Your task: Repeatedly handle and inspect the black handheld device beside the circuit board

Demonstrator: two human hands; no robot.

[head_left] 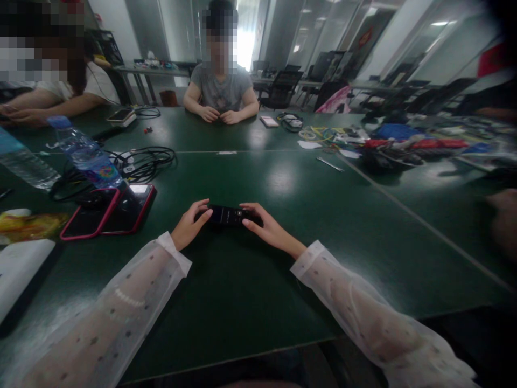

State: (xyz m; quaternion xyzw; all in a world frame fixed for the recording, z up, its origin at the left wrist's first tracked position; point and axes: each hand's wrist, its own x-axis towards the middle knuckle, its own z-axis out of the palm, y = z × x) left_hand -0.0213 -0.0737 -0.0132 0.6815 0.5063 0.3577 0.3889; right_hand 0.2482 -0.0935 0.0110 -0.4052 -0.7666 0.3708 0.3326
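Two clear plastic bottles with blue on them stand out: one blue-capped bottle (86,153) and one bottle cut off by the left edge (28,161). There are two dark-screened phones with pinkish-red rims (91,215) (131,210), one light-rimmed phone (269,122), and one black handheld device with a screen and buttons (226,215). Three coils of black cable (157,161) (148,112) (290,122) lie on the dark green surface (242,302), plus one slim silver metal wrench (330,164), two white paper scraps (309,145) (349,154) and one small red item (148,130). The tangled cables at right (323,133) are too jumbled to count.
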